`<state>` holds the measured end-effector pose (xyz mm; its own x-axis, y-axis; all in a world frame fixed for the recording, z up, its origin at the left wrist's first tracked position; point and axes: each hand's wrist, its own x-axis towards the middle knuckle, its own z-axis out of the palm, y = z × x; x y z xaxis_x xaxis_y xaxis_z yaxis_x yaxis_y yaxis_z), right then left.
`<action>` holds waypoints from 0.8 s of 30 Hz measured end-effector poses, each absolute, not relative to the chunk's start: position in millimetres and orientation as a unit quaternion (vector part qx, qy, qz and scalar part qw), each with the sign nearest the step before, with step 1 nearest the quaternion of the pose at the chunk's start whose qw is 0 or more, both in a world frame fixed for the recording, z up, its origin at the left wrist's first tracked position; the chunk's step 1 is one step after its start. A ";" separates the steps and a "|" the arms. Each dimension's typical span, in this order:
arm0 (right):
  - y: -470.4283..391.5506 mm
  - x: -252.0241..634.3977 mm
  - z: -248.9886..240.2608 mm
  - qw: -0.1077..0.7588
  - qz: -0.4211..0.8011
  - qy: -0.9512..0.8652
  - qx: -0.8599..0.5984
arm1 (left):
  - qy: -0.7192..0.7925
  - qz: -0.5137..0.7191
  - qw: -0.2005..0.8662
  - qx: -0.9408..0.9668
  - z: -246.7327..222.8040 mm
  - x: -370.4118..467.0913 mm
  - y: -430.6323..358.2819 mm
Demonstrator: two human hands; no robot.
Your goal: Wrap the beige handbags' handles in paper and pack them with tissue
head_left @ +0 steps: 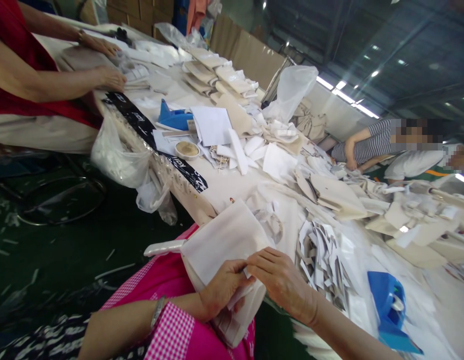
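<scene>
Lower centre: left hand [222, 287] and right hand [282, 280] are pinching the white piece [224, 237] near its edge; light, even pressure is probably keeping creases out.

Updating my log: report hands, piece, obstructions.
Left hand and right hand together at pale piece. Piece over pink cloth, by table. Strip pile near right hand, nothing visibly blocking.
</scene>
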<state>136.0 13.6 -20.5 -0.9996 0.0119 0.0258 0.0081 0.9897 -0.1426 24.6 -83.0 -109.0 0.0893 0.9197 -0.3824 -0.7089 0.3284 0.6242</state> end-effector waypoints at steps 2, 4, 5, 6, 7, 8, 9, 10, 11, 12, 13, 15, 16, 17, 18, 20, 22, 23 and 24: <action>13.9 143.1 -15.7 0.024 0.078 -0.997 0.014 | 0.361 0.547 0.734 0.179 -107.6 20.8 -84.3; 14.4 150.4 -12.1 0.032 0.060 -0.997 0.022 | 0.347 0.535 0.740 0.212 -105.9 16.0 -86.4; 14.5 153.6 -10.9 0.034 0.049 -0.998 0.020 | 0.338 0.537 0.741 0.219 -105.3 14.1 -87.7; 14.3 156.3 -10.2 0.034 0.041 -0.998 0.016 | 0.327 0.545 0.740 0.221 -105.0 12.8 -89.1; 13.8 158.3 -9.9 0.033 0.037 -0.999 0.009 | 0.317 0.554 0.738 0.221 -105.1 12.4 -90.3; 12.9 159.7 -10.1 0.031 0.037 -0.999 0.001 | 0.311 0.562 0.734 0.220 -105.9 12.9 -91.3; 11.5 160.6 -10.7 0.031 0.043 -0.999 -0.006 | 0.310 0.568 0.731 0.219 -107.2 14.4 -91.9; 9.7 161.4 -11.6 0.032 0.055 -0.998 -0.014 | 0.313 0.569 0.728 0.217 -108.9 16.5 -92.1; 7.7 162.7 -12.6 0.036 0.072 -0.996 -0.025 | 0.322 0.569 0.724 0.217 -110.9 19.1 -91.9; 5.9 165.1 -13.7 0.048 0.096 -0.993 -0.042 | 0.333 0.568 0.720 0.220 -112.8 21.8 -91.5; 5.1 169.4 -14.5 0.069 0.125 -0.988 -0.065 | 0.341 0.568 0.715 0.223 -114.3 24.4 -90.8; 8.8 186.9 -15.2 0.133 0.187 -0.962 -0.146 | 0.354 0.563 0.709 0.235 -114.9 29.0 -89.7; 14.5 201.3 -14.9 0.178 0.212 -0.938 -0.210 | 0.362 0.560 0.706 0.238 -113.9 30.8 -89.5; 22.9 219.9 -13.9 0.229 0.230 -0.902 -0.286 | 0.373 0.555 0.704 0.239 -112.5 32.4 -89.7; 33.5 242.8 -12.1 0.285 0.238 -0.853 -0.367 | 0.388 0.550 0.700 0.238 -111.0 33.6 -90.3; 57.0 299.6 -5.7 0.399 0.222 -0.712 -0.534 | 0.423 0.533 0.692 0.241 -110.4 35.1 -91.7; 74.7 364.0 2.9 0.454 0.192 -0.549 -0.675 | 0.452 0.515 0.684 0.251 -115.4 35.6 -91.1; 79.2 394.8 6.6 0.451 0.171 -0.502 -0.718 | 0.462 0.507 0.683 0.251 -119.7 35.9 -89.6; 80.8 422.3 8.8 0.442 0.159 -0.460 -0.753 | 0.465 0.505 0.685 0.245 -124.5 36.4 -87.7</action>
<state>422.3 80.8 8.8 0.5259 0.8337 0.1683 0.5529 -0.1847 -0.8126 36.4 -87.7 -124.5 0.0569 0.9191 -0.3899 -0.4641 0.3701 0.8048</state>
